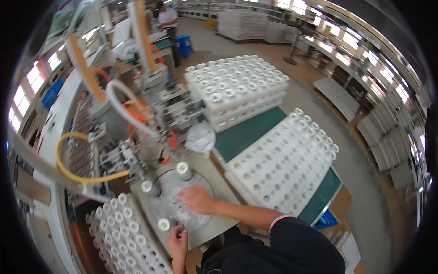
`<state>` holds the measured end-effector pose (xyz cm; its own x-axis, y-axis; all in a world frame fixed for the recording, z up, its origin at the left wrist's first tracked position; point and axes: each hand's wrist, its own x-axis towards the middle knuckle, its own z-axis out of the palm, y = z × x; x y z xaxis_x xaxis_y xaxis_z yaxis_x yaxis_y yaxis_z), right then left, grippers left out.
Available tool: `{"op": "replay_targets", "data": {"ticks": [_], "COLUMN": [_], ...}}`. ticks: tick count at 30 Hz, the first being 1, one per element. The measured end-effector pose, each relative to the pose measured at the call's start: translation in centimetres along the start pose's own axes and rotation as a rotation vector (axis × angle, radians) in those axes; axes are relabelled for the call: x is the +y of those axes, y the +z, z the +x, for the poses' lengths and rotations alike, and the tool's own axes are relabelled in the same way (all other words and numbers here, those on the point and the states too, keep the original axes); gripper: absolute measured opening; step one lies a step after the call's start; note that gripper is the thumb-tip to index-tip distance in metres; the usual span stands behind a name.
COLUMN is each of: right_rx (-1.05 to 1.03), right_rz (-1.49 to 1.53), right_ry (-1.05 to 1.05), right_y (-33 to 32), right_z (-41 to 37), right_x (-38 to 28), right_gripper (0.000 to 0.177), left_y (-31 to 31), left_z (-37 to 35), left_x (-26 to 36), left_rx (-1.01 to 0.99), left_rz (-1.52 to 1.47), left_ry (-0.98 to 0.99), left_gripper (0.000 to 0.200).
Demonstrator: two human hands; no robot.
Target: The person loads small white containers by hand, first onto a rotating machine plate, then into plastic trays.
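Observation:
A round metal turntable [200, 222] is set into the bench in front of me. Two upright posts stand at its far and left edges, each carrying a white ring-topped part, one at the back [182, 168] and one at the left [147, 186]. My right hand [197, 199] reaches over the disc's middle, fingers stretched out and slightly blurred. At the near-left edge of the disc, my left hand [178, 241] has its fingers curled in a pinch, and what lies between them is hidden. Just beyond its fingertips is another white ring-topped part [164, 224].
At lower left, a tray [150, 255] holds rows of white ring-topped parts. Clamps, a yellow hose [64, 162] and tall cylinders crowd the left. On the green table [255, 130] are stacked filled trays [237, 82] and a mostly bare holed tray [278, 160]. A person [167, 20] stands far back.

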<state>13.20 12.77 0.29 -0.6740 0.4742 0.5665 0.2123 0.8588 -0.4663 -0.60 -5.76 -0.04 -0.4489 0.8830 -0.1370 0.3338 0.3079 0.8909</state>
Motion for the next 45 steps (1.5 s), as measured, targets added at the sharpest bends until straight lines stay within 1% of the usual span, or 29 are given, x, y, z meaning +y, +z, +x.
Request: {"op": "replay_targets", "data": {"ticks": [1, 2, 3, 4, 5, 6, 8, 9, 10, 11, 13, 14, 16, 20, 23, 24, 26, 28, 29, 30, 32, 33, 34, 35, 38, 40, 41, 43, 45], "right_rx": [0.068, 0.159, 0.264, 0.292, 0.321, 0.452, 0.41, 0.328, 0.298, 0.203, 0.094, 0.037, 0.018, 0.018, -0.133, -0.032, 0.057, 0.319, 0.304, 0.241, 0.105, 0.003, -0.184, -0.268, -0.449, -0.446, -0.456, -0.53, -0.509], "right_rz": [-0.046, -0.073, -0.152, -0.142, -0.375, -0.383, -0.695, -0.877, -1.12, -1.159, -1.039, -0.952, -1.121, -0.974, -1.042, -1.006, -0.944, -0.717, -0.506, -0.353, 0.007, 0.066, 0.186, 0.328, 0.37, 0.165, 0.173, -0.082, -0.117], "right_ry": [0.036, 0.096, 0.13, 0.293, 0.302, 0.418, 0.751, 0.933, 0.942, 1.014, 1.096, 1.11, 0.994, 0.948, 1.033, 0.978, 0.91, 0.588, 0.563, 0.614, 0.433, 0.324, 0.441, 0.371, 0.237, 0.057, 0.04, -0.117, -0.107], "right_y": [-2.9, -6.4, -10.5, -16.3, -19.7, -23.0, -29.7, -32.3, -33.9, -35.5, -37.3, -37.8, -37.0, -37.2, -38.4, -38.8, -36.5, -33.1, -29.9, -26.4, -18.6, -13.9, -10.0, -6.6, 2.7, 7.7, 10.0, 12.8, 13.5], "right_z": [-1.4, -2.5, -3.5, -3.7, -5.9, -8.1, -11.6, -13.0, -15.5, -17.2, -18.7, -18.1, -17.9, -17.8, -16.0, -15.0, -12.6, -10.0, -7.9, -5.4, -2.5, -2.2, -1.3, 0.0, 2.1, 2.7, 2.1, 0.6, 0.3], "right_x": [3.6, 7.4, 11.2, 12.2, 16.9, 20.7, 25.1, 27.1, 30.0, 32.2, 34.7, 34.6, 34.9, 36.1, 35.1, 34.7, 33.8, 31.4, 28.1, 23.6, 15.8, 13.6, 9.6, 5.9, -1.1, -4.5, -5.2, -4.9, -4.9], "right_gripper": [0.042, 0.03, 0.028, 0.028, 0.031, 0.032, 0.046, 0.05, 0.056, 0.068, 0.078, 0.078, 0.068, 0.063, 0.057, 0.055, 0.054, 0.054, 0.056, 0.057, 0.058, 0.058, 0.057, 0.055, 0.059, 0.065, 0.065, 0.069, 0.072], "left_y": [1.7, 3.6, 5.7, 7.5, 9.0, 10.0, 11.0, 11.2, 11.4, 11.0, 9.8, 9.5, 9.5, 10.1, 11.1, 11.2, 11.3, 10.2, 9.3, 8.3, 5.8, 4.6, 3.5, 2.6, -1.2, -4.1, -5.7, -9.2, -12.4], "left_z": [1.4, 2.6, 3.6, 4.5, 5.4, 6.4, 8.1, 8.6, 8.4, 8.3, 7.3, 6.8, 6.5, 6.7, 7.2, 7.4, 7.6, 6.5, 5.3, 4.2, 1.2, -0.2, -1.5, -3.1, -7.1, -9.5, -10.3, -11.1, -10.8], "left_x": [1.5, 3.1, 4.6, 5.8, 6.7, 6.9, 6.1, 5.2, 5.7, 6.7, 8.2, 8.5, 8.3, 8.4, 9.5, 8.9, 7.0, 5.7, 5.8, 5.9, 6.6, 6.4, 5.5, 4.7, 2.3, 0.4, -0.4, -2.3, -4.1], "left_rx": [-0.095, -0.114, -0.045, 0.034, -0.044, -0.042, -0.347, -0.324, -0.293, -0.276, -0.229, -0.172, -0.207, -0.068, -0.016, -0.043, -0.113, -0.2, -0.159, -0.115, -0.093, -0.075, -0.069, -0.002, 0.126, 0.3, 0.338, 0.455, 0.559], "left_rz": [0.026, 0.029, 0.234, 0.434, 0.435, 0.43, 0.625, 0.612, 0.608, 0.605, 0.628, 0.636, 0.623, 0.561, 0.623, 0.665, 0.76, 0.84, 0.759, 0.68, 0.591, 0.5, 0.499, 0.483, 0.499, 0.478, 0.556, 0.549, 0.542], "left_ry": [-0.014, 0.002, 0.215, 0.428, 0.345, 0.35, 0.236, 0.26, 0.223, 0.236, 0.254, 0.174, 0.05, -0.102, -0.032, 0.031, 0.042, 0.073, 0.077, 0.086, -0.013, -0.097, -0.105, -0.139, -0.228, -0.248, -0.353, -0.382, -0.407], "left_gripper": [0.037, 0.037, 0.043, 0.049, 0.054, 0.054, 0.048, 0.039, 0.039, 0.036, 0.027, 0.027, 0.035, 0.047, 0.062, 0.065, 0.065, 0.066, 0.065, 0.065, 0.064, 0.063, 0.063, 0.063, 0.065, 0.064, 0.064, 0.064, 0.064]}}
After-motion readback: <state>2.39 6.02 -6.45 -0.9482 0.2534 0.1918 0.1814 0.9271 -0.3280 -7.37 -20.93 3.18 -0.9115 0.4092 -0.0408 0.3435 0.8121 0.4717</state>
